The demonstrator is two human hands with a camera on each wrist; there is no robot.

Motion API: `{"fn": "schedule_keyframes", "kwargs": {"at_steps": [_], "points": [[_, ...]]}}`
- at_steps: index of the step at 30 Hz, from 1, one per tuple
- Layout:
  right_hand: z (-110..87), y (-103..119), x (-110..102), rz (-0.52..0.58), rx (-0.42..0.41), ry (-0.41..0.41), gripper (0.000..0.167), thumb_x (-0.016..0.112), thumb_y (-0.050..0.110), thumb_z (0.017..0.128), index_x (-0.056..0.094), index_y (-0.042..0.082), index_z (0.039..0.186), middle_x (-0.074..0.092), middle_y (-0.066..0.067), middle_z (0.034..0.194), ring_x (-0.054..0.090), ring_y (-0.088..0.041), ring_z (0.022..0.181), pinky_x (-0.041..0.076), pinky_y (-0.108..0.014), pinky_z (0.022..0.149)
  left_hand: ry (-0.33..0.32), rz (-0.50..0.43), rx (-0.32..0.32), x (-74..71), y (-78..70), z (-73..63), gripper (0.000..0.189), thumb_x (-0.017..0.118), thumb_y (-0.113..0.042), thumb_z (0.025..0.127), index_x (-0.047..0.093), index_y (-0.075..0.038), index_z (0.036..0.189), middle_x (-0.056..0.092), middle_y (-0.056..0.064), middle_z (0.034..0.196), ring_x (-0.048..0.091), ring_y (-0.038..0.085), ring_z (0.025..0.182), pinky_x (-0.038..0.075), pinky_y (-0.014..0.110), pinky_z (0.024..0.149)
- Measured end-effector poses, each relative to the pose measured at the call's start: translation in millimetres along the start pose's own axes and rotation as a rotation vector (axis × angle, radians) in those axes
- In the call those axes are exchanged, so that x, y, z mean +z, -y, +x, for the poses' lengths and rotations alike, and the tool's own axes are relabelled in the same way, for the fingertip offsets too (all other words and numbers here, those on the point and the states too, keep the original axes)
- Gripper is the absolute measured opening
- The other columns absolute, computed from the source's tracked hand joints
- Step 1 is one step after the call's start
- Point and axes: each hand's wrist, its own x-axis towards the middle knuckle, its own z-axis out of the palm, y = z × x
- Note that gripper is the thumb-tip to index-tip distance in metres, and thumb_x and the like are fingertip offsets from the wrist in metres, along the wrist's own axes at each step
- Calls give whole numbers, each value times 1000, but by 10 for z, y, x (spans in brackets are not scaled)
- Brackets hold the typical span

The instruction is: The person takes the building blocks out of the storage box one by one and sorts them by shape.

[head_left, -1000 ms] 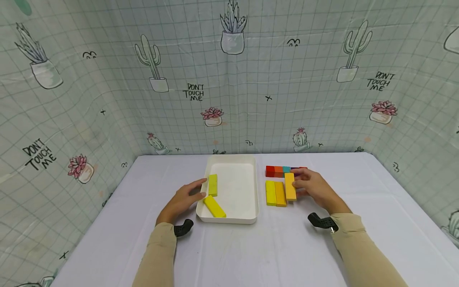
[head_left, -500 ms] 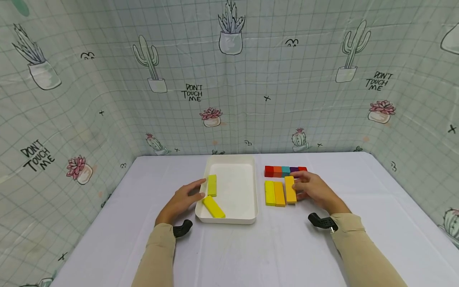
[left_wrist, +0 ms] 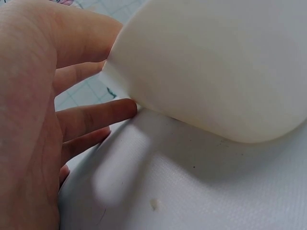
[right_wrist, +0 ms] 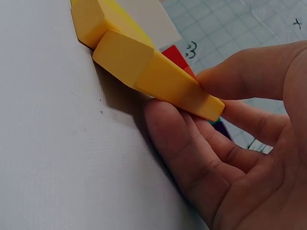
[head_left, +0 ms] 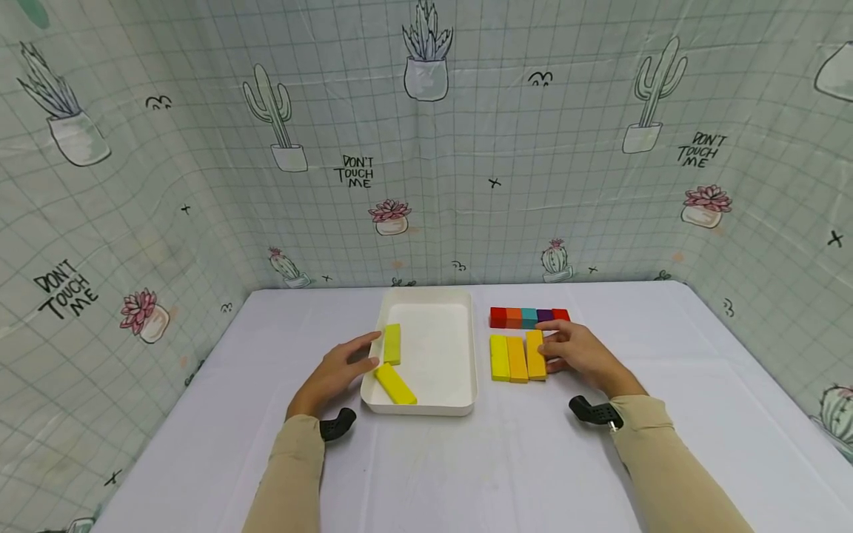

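My right hand (head_left: 583,357) pinches a yellow-orange block (head_left: 536,355) between thumb and fingers. In the right wrist view the held block (right_wrist: 158,72) lies close against another yellow-orange block (right_wrist: 88,21), with a shadow below it. Left of it in the head view are that orange block (head_left: 517,360) and a yellow block (head_left: 499,358), side by side. My left hand (head_left: 333,375) touches the left rim of a white tray (head_left: 440,403), fingers fairly straight; the left wrist view shows one fingertip at the tray's lower edge. Two yellow blocks (head_left: 392,344) lie inside along its left side.
Behind the yellow and orange blocks runs a row of several coloured blocks (head_left: 529,318): red, orange, teal, purple and red. A white cloth covers the table (head_left: 426,474). A patterned curtain (head_left: 493,133) closes off the back and both sides.
My right hand has brought the held block down and toward me, level with the two blocks beside it. My left hand stays at the tray rim.
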Motion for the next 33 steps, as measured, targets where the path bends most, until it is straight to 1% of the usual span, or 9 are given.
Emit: {"fn": "schedule_keyframes", "kwargs": {"at_steps": [4,10,22,29,33], "points": [[-5,10,11,-19,0,-1,58,67,11,96,43,5,149,53,-20,120,58,-31,98,60,-33,80,2,2,-6,-3,-17,-1,58,64,-38,96,47,-30,151,44,9,154,31,35,145,20,63,116],[-38,57,30,-56,-16,11,60,67,12,96,42,1,149,56,-22,122,60,-29,97,60,-34,80,1,11,-1,1,-22,6,60,64,-37,96,45,-29,152,43,10,155,31,35,145,21,63,116],[-31,40,40,-161,-17,13,58,69,18,95,47,-1,145,61,-21,120,64,-25,90,60,-32,78,-4,12,-1,2,-18,11,59,64,-36,96,46,-28,152,41,10,156,31,35,146,22,62,116],[-48,37,62,-191,-25,-1,56,69,17,95,48,-2,144,62,-23,120,65,-24,87,60,-33,77,5,15,8,-1,-12,3,60,63,-36,97,45,-28,153,41,10,156,30,35,146,21,63,116],[-35,28,53,-194,-21,-3,56,68,18,96,48,-1,144,61,-22,121,65,-25,89,60,-32,77,4,2,6,-2,-5,7,59,64,-37,97,45,-29,152,43,10,155,31,35,146,21,63,116]]}}
